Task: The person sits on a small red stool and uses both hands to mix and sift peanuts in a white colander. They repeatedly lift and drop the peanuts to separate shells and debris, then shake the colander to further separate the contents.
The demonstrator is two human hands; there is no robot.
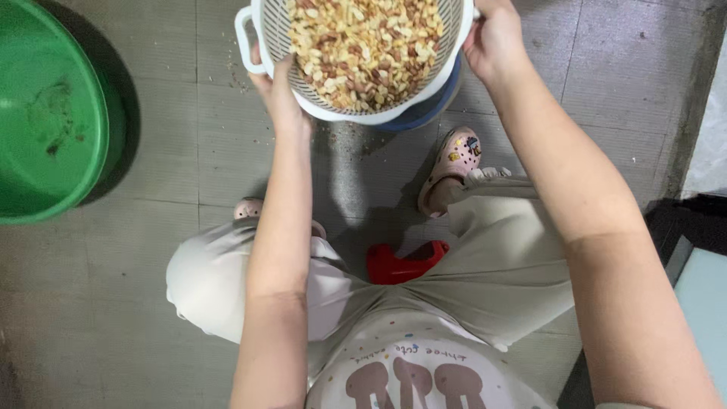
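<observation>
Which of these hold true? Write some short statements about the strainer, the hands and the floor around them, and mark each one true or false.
1. Both hands, left hand and right hand, grip the white strainer. True.
2. The strainer is empty. False: it is full of peanuts.
3. A green basin stands on the floor to the left. True.
4. The person stands barefoot. False: a pink clog is on one foot.
5. A red stool shows between the legs. True.

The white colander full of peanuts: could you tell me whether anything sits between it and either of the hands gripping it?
Nothing visible does. The left hand grips the white colander at its rim beside the side handle, and the right hand grips the opposite rim directly. A blue basin lies under it.
</observation>
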